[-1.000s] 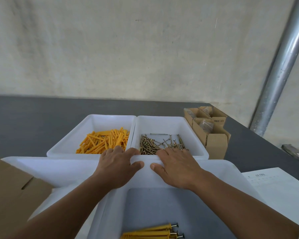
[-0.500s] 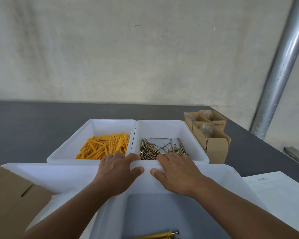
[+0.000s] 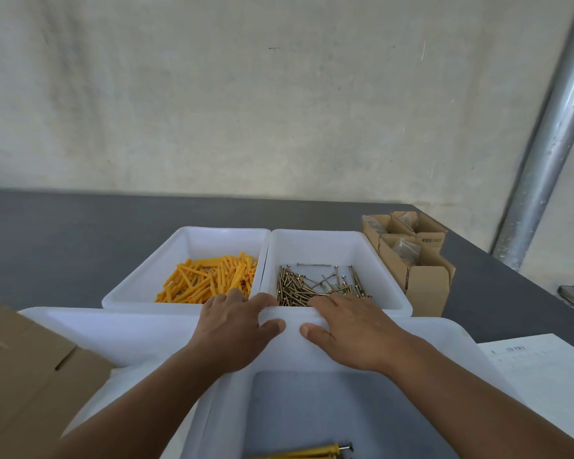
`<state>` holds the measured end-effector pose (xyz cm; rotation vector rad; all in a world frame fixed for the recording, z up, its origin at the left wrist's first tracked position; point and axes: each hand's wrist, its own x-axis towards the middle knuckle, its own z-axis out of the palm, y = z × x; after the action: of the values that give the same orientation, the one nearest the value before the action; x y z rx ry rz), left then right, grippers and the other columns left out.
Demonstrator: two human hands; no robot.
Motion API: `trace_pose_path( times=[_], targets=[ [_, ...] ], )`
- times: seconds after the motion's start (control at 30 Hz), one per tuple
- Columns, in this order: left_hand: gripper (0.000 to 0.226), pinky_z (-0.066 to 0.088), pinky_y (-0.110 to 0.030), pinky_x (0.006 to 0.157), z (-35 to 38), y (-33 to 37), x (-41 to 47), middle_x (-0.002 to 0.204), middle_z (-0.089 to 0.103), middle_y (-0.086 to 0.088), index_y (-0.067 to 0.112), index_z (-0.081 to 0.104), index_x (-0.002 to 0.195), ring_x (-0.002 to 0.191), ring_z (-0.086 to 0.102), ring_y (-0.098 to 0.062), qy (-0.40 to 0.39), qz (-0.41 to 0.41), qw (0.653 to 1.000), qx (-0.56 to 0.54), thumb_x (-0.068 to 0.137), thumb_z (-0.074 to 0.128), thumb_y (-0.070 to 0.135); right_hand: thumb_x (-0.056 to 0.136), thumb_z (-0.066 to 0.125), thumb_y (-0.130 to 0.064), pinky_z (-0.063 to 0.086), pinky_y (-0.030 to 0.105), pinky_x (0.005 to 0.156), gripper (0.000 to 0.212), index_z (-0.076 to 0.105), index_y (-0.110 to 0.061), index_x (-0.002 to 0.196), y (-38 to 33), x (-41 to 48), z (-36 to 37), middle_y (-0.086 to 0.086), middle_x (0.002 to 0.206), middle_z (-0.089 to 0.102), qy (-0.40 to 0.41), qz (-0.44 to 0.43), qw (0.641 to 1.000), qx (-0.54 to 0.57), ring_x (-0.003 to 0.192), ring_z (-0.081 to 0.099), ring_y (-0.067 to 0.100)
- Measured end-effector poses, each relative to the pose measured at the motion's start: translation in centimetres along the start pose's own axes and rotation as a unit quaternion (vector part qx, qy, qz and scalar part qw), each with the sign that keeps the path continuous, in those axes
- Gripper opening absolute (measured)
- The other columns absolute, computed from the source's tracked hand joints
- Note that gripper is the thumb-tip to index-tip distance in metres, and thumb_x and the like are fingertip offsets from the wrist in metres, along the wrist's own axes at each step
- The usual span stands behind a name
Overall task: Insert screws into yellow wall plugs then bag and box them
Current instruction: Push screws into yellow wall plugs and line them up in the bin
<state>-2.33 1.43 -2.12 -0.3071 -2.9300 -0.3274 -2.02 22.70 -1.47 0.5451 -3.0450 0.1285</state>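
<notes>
Hands have barely shifted; the view tipped up. Now the left hand (image 3: 232, 329) and right hand (image 3: 352, 329) clasp the far rim of the near white plastic tub (image 3: 292, 356). Beyond, loose yellow plastic wall plugs (image 3: 209, 279) fill the left white tray (image 3: 193, 243), slim metal screws (image 3: 299, 289) the right white tray (image 3: 312, 246). Shoving could ram both, spilling stock.

Four white bins (image 3: 312, 246), three small cardboard boxes (image 3: 428, 289) (open-topped), one paper sheet (image 3: 544, 376).
</notes>
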Motion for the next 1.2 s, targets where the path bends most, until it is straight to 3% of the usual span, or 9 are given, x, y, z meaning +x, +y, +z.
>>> trace_pose_path(
  times=[0.33, 0.43, 0.53, 0.7, 0.77, 0.9, 0.97, 1.03, 1.2],
  targets=[
    [0.053, 0.033, -0.035, 0.1, -0.9, 0.3, -0.3, 0.107, 0.048, 0.003, 0.045, 0.04, 0.14, 0.115, 0.048, -0.024, 0.003, -0.01, 0.999, -0.047, 0.091, 0.045, 0.064, 0.096, 0.024, -0.065, 0.039, 0.043, 0.102, 0.06, 0.037, -0.031, 0.144, 1.8, -1.5, -3.0, 0.003, 0.148, 0.041, -0.065, 0.101, 0.992, -0.029, 0.131, 0.042, 0.027],
    [0.055, 0.038, -0.037, 0.103, -1.1, 0.1, -0.1, 0.127, 0.056, -0.005, 0.04, 0.041, 0.141, 0.12, 0.051, -0.026, 0.008, -0.029, 0.995, -0.099, 0.091, 0.049, 0.06, 0.098, 0.023, -0.062, 0.043, 0.04, 0.095, 0.056, 0.045, -0.03, 0.137, 2.3, -1.8, -3.7, 0.004, 0.138, 0.049, -0.07, 0.118, 0.99, -0.022, 0.123, 0.048, 0.026],
    [0.05, 0.04, -0.036, 0.102, -1.7, -0.2, 0.3, 0.13, 0.057, -0.002, 0.034, 0.048, 0.138, 0.121, 0.052, -0.023, 0.032, -0.073, 0.984, -0.158, 0.092, 0.051, 0.055, 0.101, 0.022, -0.057, 0.04, 0.034, 0.082, 0.052, 0.054, -0.023, 0.124, 2.4, -1.5, -4.0, 0.003, 0.122, 0.056, -0.066, 0.117, 0.991, 0.001, 0.103, 0.049, 0.02],
    [0.039, 0.037, -0.035, 0.097, -3.1, -1.1, 1.3, 0.134, 0.057, -0.004, 0.029, 0.059, 0.128, 0.125, 0.049, -0.025, 0.021, -0.115, 0.988, -0.103, 0.093, 0.053, 0.047, 0.103, 0.027, -0.045, 0.031, 0.028, 0.061, 0.038, 0.053, -0.019, 0.094, 3.2, 1.0, -3.9, 0.0, 0.095, 0.054, -0.048, 0.114, 0.992, 0.002, 0.086, 0.05, 0.019],
    [0.034, 0.037, -0.032, 0.089, -3.6, -1.5, 1.7, 0.13, 0.059, -0.002, 0.03, 0.062, 0.122, 0.12, 0.051, -0.025, 0.009, -0.137, 0.987, -0.085, 0.093, 0.053, 0.045, 0.101, 0.034, -0.042, 0.028, 0.027, 0.054, 0.035, 0.059, -0.019, 0.094, 3.6, 2.3, -3.4, 0.0, 0.09, 0.055, -0.023, 0.125, 0.992, 0.005, 0.076, 0.048, 0.015],
    [0.024, 0.048, -0.033, 0.084, -4.3, -2.4, 2.7, 0.108, 0.068, -0.005, 0.015, 0.07, 0.107, 0.103, 0.059, -0.027, 0.011, -0.177, 0.981, -0.073, 0.091, 0.054, 0.024, 0.099, 0.041, -0.04, 0.034, 0.028, 0.071, 0.039, 0.058, -0.018, 0.125, 4.4, 4.4, -1.7, 0.008, 0.12, 0.06, -0.013, 0.138, 0.989, 0.046, 0.094, 0.049, 0.022],
    [0.026, 0.051, -0.035, 0.087, -4.2, -2.9, 3.5, 0.108, 0.067, -0.006, 0.012, 0.071, 0.107, 0.103, 0.06, -0.027, 0.004, -0.193, 0.979, -0.063, 0.09, 0.051, 0.014, 0.099, 0.043, -0.039, 0.034, 0.027, 0.081, 0.041, 0.054, -0.019, 0.134, 4.4, 5.1, -1.2, 0.007, 0.135, 0.056, -0.034, 0.143, 0.987, 0.062, 0.113, 0.051, 0.025],
    [0.026, 0.052, -0.034, 0.085, -3.8, -3.5, 4.2, 0.109, 0.066, -0.005, 0.014, 0.071, 0.106, 0.103, 0.058, -0.027, 0.004, -0.215, 0.974, -0.074, 0.087, 0.052, 0.012, 0.1, 0.042, -0.034, 0.036, 0.028, 0.087, 0.041, 0.053, -0.019, 0.137, 4.4, 5.5, -1.2, 0.004, 0.14, 0.052, -0.061, 0.141, 0.986, 0.06, 0.124, 0.049, 0.025],
    [0.028, 0.045, -0.029, 0.07, -2.5, -4.8, 6.3, 0.106, 0.065, -0.004, 0.017, 0.068, 0.109, 0.096, 0.055, -0.025, -0.013, -0.229, 0.971, -0.064, 0.083, 0.058, 0.016, 0.099, 0.038, -0.011, 0.045, 0.034, 0.101, 0.036, 0.061, -0.007, 0.126, 4.0, 5.6, -1.2, 0.007, 0.134, 0.058, -0.127, 0.123, 0.984, 0.022, 0.12, 0.055, 0.026]
  ],
)
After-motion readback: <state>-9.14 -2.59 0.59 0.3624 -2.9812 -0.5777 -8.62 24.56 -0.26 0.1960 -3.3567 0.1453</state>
